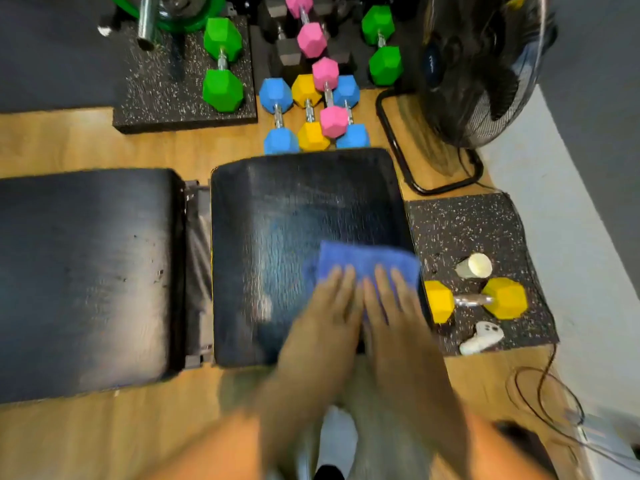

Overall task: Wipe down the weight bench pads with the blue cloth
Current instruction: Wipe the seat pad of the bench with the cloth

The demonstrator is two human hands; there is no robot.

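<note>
**Seat pad, right rim: cloth under both hands**

Edges and room: your blue cloth [363, 261] lies at the 4 o'clock corner of the seat pad [294, 220], and its right edge reaches the pad's right rim. Bare pad runs from the cloth toward 9 and 12 o'clock. Past a hinge gap at 9 o'clock lies the back pad [86, 271]. Against the 12 o'clock edge sit coloured dumbbells [311, 112], with a fan [485, 64] at 1 o'clock.

Beside the rim at 3 o'clock, on a speckled mat [467, 223]: a yellow dumbbell [474, 301], a white controller [481, 337], and a cup [474, 265] tipped on its side, contents not discernible.

Hands: your left hand [325, 313] and right hand [391, 313] press flat on the cloth side by side. The fingers are straight and point to 12 o'clock; both hands are motion-blurred.
</note>
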